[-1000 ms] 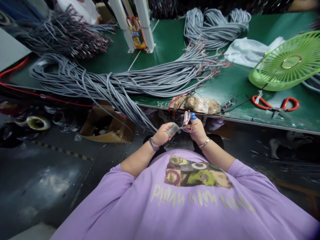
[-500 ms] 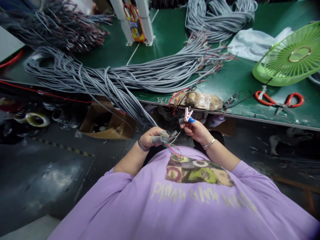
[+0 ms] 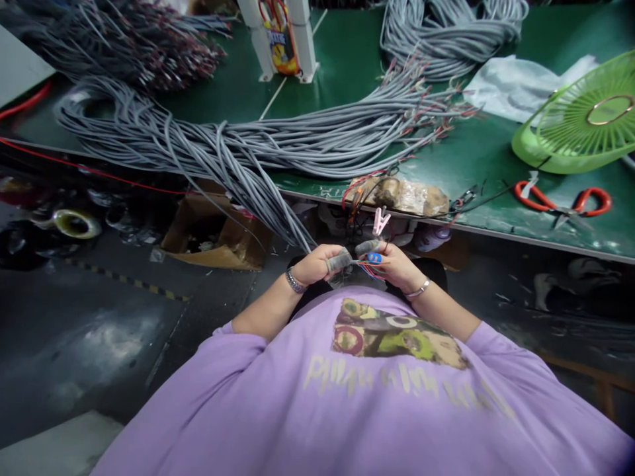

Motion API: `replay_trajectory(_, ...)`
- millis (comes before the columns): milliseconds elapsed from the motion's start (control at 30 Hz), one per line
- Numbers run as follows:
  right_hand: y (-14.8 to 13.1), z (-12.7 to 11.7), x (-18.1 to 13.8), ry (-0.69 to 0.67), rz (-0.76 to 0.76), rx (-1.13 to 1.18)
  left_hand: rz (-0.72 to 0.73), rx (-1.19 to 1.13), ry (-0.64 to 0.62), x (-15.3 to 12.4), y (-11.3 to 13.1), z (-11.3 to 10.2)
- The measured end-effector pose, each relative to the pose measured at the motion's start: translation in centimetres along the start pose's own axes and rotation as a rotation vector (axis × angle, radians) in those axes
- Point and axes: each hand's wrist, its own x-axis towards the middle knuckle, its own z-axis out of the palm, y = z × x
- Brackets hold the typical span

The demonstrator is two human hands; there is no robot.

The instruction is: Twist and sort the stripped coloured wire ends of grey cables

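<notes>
My left hand (image 3: 320,266) is closed on the end of a grey cable (image 3: 292,228), one of a long bundle hanging off the bench. Thin coloured wires (image 3: 368,270) fan out of that cable end between my hands. Closed over these wires are the fingers of my right hand (image 3: 397,266). Both thumbs wear grey wrapping, and a blue band (image 3: 374,258) circles a right finger. Just above the right hand, a pink clip (image 3: 381,221) stands by the bench edge. Behind it lies a tape-wrapped block (image 3: 411,197) with black and red leads.
On the green bench (image 3: 342,92) lie more grey cable bundles (image 3: 451,39), orange-handled cutters (image 3: 563,201), a green fan (image 3: 578,112) and a clear plastic bag (image 3: 520,86). A white post (image 3: 305,39) rises at the back. Under the bench sits a cardboard box (image 3: 218,244).
My right hand has come from beside the pink clip down to the coloured wires and closed on them. The wires now stretch toward it. The view has shifted slightly.
</notes>
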Motion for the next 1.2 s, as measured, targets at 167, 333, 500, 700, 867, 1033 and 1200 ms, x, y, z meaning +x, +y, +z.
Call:
replay_trajectory(167, -0.6, 0.4, -1.0, -0.052, -0.049, -0.093, -0.044, 0.083, -0.065, 0.2, 0.0, -0.2)
replay_trajectory(333, -0.5, 1.3, -0.8, 0.006, -0.011, -0.171, 0.105, 0.310, -0.162, 0.3, 0.5, 0.1)
replay_trajectory(500, 0.4, -0.4, 1.2, 0.413, 0.002, -0.073, 0.240, 0.428, -0.364, 0.1, 1.5, 0.4)
replay_trajectory(700, -0.1, -2.7, 1.8, 0.322, 0.038, 0.101, 0.327, 0.240, -0.080, 1.1, 1.7, -0.7)
replay_trajectory(867, -1.3, -2.5, 3.4, 0.140, 0.063, 0.187, 0.317, 0.125, -0.054, 3.0, 1.6, -0.8)
replay_trajectory(1033, -1.7, -2.2, 4.5, 0.158, -0.103, 0.158, 0.242, 0.033, -0.073, 4.8, 1.4, -0.9)
replay_trajectory(1200, -1.6, -1.3, 4.5, 0.204, -0.146, 0.172, 0.170, -0.010, -0.102, 5.9, 1.4, -0.9)
